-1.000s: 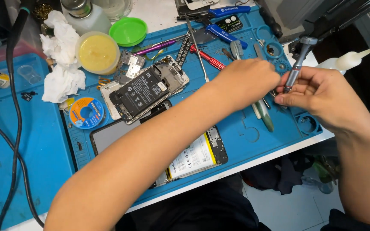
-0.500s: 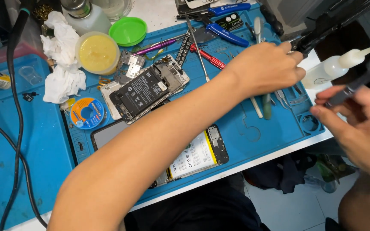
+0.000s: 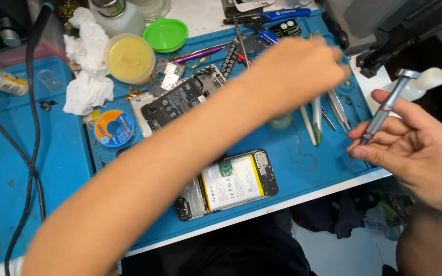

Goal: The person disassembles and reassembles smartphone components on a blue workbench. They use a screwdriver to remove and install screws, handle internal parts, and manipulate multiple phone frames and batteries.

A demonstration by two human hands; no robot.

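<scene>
Nearest the camera, an opened phone [image 3: 229,184] lay on the blue work mat [image 3: 303,168] by the front edge of the table [image 3: 333,189], its back off and a pale battery showing. Just right of it, beyond the table's edge, the right hand [image 3: 415,148] held a slim metal screwdriver [image 3: 383,112], its fingers [image 3: 372,148] pinched around the lower shaft, the tool tilted with its cap up and to the right. The left arm crossed the mat diagonally; the left hand [image 3: 295,74] hovered over a row of tweezers and picks [image 3: 321,115] further back, blurred, so I could not tell whether its fingers were spread or closed on anything. Left of that arm, a second dismantled phone [image 3: 177,99] lay with its dark battery up, a blue solder spool [image 3: 113,128] beside it. Further back stood a yellow paste tub [image 3: 129,59], a green lid [image 3: 166,35] and crumpled white tissue [image 3: 88,66]. Blue-handled pliers [image 3: 269,18] lay at the far edge.
</scene>
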